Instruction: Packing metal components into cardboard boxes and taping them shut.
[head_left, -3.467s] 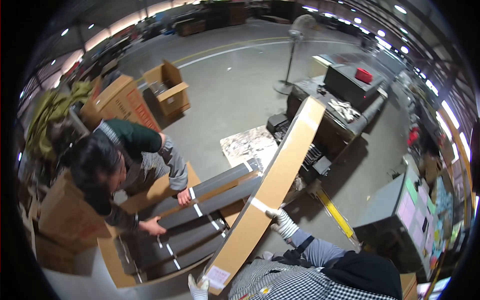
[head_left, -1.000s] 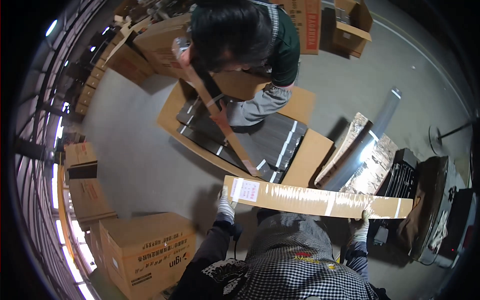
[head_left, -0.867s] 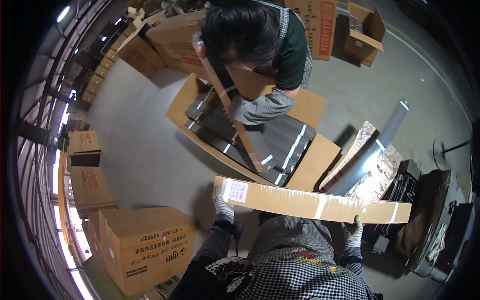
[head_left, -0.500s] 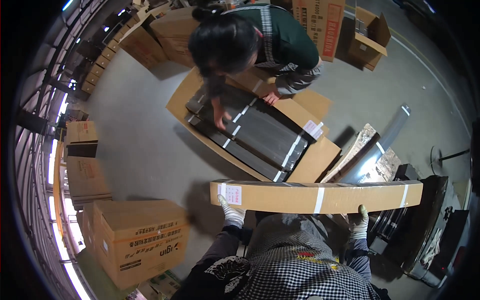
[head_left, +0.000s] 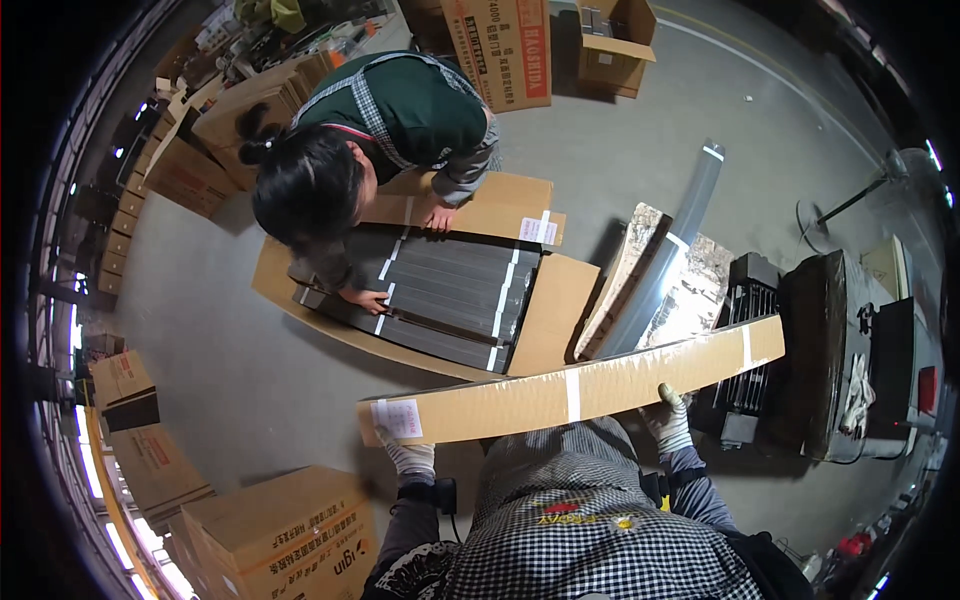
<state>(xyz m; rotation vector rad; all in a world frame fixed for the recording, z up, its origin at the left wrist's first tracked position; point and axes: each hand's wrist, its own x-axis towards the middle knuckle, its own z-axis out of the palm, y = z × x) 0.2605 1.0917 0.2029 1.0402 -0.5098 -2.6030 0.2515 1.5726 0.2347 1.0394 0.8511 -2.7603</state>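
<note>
Both gloved hands, left hand and right hand, are gripping the long cardboard box underneath; it looks stiff, probably heavy, so holding near both ends is helping.

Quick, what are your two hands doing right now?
Left hand: closed on the long, flat brown cardboard box, near its labelled end.
Right hand: closed on the same box, further along.

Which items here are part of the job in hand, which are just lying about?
In hand:
long cardboard box, held level
left hand, gloved, under it
right hand, gloved

Lying about:
open carton of dark panels, a co-worker's
grey tube
stacked boxes
</note>
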